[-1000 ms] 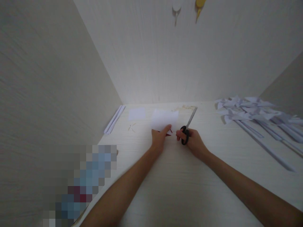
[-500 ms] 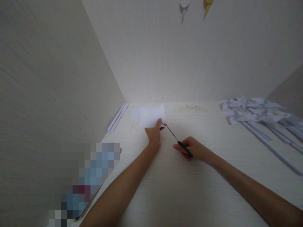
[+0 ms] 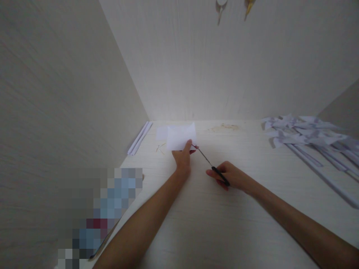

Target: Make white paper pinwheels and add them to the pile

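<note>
My left hand [image 3: 183, 158] pinches the near edge of a white sheet of paper [image 3: 181, 135] and holds it up off the pale desk [image 3: 213, 224]. In my right hand [image 3: 231, 176] is a pair of black-handled scissors [image 3: 211, 166]; the blades point up and left, and their tip meets the paper's lower right corner beside my left thumb. A second small white paper [image 3: 161, 132] lies flat just behind and left of the held sheet.
A pile of folded white paper pinwheels on long paper sticks [image 3: 305, 136] fills the right side of the desk. Folded paper strips [image 3: 139, 138] lie against the left wall. Small scraps [image 3: 159, 148] sit near them. Two items hang on the back wall [image 3: 232, 7].
One second ago the scissors pointed away toward the back right, beside the paper. My right hand has since drawn back toward me and swung the blades left to the paper's corner; the paper moved left.
</note>
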{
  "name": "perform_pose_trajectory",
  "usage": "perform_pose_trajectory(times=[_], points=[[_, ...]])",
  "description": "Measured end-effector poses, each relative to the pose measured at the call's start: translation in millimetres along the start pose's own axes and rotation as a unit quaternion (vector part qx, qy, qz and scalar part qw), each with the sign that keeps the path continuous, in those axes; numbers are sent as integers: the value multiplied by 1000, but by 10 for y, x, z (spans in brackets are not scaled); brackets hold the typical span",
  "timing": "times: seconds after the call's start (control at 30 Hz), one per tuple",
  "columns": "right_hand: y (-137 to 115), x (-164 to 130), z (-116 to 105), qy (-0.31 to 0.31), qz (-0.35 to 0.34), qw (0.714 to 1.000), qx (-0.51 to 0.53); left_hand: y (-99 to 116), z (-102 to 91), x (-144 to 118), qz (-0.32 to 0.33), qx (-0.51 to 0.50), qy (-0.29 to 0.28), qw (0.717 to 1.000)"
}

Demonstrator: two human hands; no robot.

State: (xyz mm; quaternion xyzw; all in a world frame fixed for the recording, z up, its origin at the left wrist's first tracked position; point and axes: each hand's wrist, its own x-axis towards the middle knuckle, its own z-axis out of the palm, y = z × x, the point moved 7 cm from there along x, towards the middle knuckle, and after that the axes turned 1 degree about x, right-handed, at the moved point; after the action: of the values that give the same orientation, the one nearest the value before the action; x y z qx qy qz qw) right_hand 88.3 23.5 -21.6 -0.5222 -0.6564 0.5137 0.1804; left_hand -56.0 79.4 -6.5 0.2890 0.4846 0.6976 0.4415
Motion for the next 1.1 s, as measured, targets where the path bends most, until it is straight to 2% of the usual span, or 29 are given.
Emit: perform_pose_trajectory(times=[0.3,1.1], points=[[-47,-25,-22,7,12,1000,-15,-21,-17,20,-4,-14,16,1000],[-24,-8,-17,8,-1,1000,-20,-16,0,2,-7,-8,10,1000]])
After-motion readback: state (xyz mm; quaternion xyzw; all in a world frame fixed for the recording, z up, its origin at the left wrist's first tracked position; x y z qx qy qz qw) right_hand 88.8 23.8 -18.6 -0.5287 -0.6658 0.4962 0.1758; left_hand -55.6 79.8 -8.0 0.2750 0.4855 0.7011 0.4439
